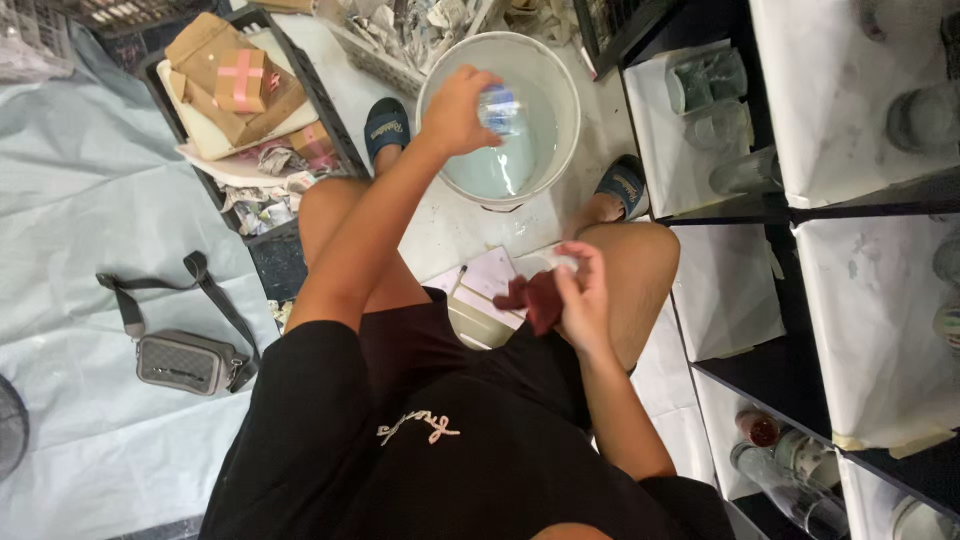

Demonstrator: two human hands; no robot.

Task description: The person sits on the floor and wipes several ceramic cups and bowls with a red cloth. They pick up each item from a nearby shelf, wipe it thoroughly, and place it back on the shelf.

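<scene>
My left hand (455,110) reaches out over a white bucket (555,75) of pale water and grips a small clear glass (500,108) just above the water. Over my right knee, my right hand (583,295) holds a dark red cloth (532,298) and something small and white (562,262). I sit with bare knees apart, feet in blue slippers on either side of the bucket.
A black crate (330,110) with cardboard boxes and crumpled paper stands at the left. A grey shoulder bag (185,360) lies on a pale sheet. Black shelves (790,215) at the right hold glasses and bottles. A notepad with a pen (480,280) lies between my legs.
</scene>
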